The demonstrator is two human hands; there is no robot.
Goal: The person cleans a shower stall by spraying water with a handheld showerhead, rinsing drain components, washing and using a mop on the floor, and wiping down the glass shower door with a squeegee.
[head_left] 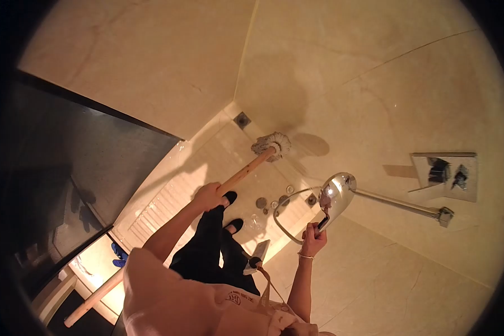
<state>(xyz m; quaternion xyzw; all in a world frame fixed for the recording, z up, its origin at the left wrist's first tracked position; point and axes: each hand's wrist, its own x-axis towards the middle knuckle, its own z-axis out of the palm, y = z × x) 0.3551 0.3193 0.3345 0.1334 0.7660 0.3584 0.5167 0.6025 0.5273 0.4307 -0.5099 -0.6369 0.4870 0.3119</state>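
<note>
My left hand (207,196) is closed around the wooden handle of a mop (246,172). The handle slants back past my left side. Its grey-white string head (271,145) rests low in the shower, close to the wall. On the other side, my right hand (313,241) is closed on what looks like a hand shower (323,223) with a dark end. A looped metal hose (276,223) runs to that hand. Just beyond it, a large chrome shower head (336,193) on a wall arm (395,204) overlaps part of the view.
Several small round items (261,203) sit on the floor near my black shoes (235,225). Square drains (242,120) are set in the floor edge. A dark glass panel (95,162) stands at left. A metal control plate (448,176) is on the right wall.
</note>
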